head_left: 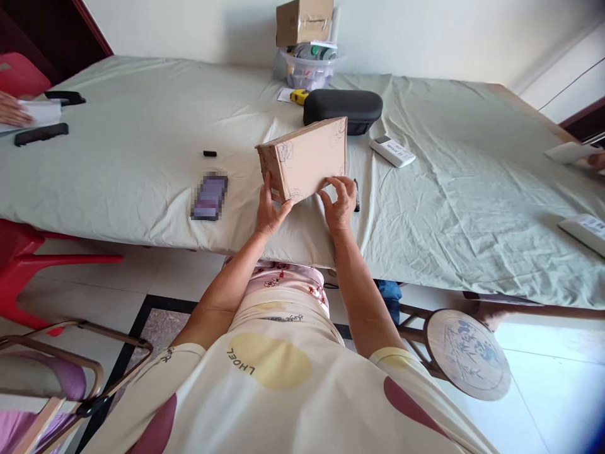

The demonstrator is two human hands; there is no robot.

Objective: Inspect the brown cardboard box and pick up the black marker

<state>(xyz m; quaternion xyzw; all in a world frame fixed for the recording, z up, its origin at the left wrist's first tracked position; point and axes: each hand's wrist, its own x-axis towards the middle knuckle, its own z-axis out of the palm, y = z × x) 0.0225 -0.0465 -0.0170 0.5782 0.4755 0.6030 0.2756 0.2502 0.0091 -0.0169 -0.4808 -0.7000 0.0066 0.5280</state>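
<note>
A cardboard box (314, 157) with scribbled pen marks near its corners is tilted up over the table in front of me. My left hand (273, 211) grips its lower left corner, thumb on the near face and fingers along the side. At the lower right edge, my right hand (339, 200) pinches the box between thumb and fingertips. A black pen-like object (357, 197) lies beside my right hand, partly hidden by it. To the left of the box rests a blurred phone (210, 197), with a small black piece (210, 154) just beyond it.
Behind the box sit a black case (343, 108), a yellow tape measure (299, 96) and a plastic tub (309, 70). A white box (392, 151) lies to the right. Another person's hand (13, 112) is at the far left. A round stool (467, 354) stands below right.
</note>
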